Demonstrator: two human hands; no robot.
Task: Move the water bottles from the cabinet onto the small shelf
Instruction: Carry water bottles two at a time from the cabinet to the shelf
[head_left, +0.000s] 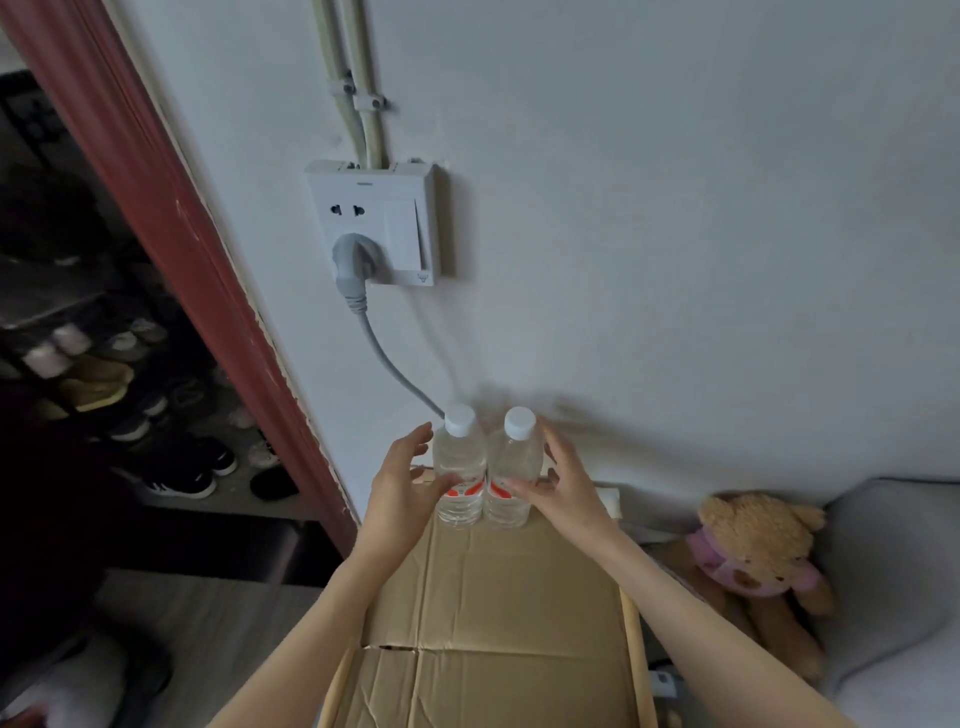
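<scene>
Two clear water bottles with white caps and red-and-white labels stand upright side by side at the far end of a flat cardboard-covered surface (498, 587), close to the wall. My left hand (402, 486) is beside the left bottle (458, 467), fingers spread and loosely curved, thumb at the label. My right hand (558, 486) flanks the right bottle (515, 465) the same way, its fingertips touching the label. Neither hand is closed around a bottle.
A wall socket with a grey plug (356, 260) sits above, and its cable runs down behind the bottles. A dark shoe rack (156, 426) lies past the red door frame at left. A teddy bear (761, 561) sits by a grey cushion at right.
</scene>
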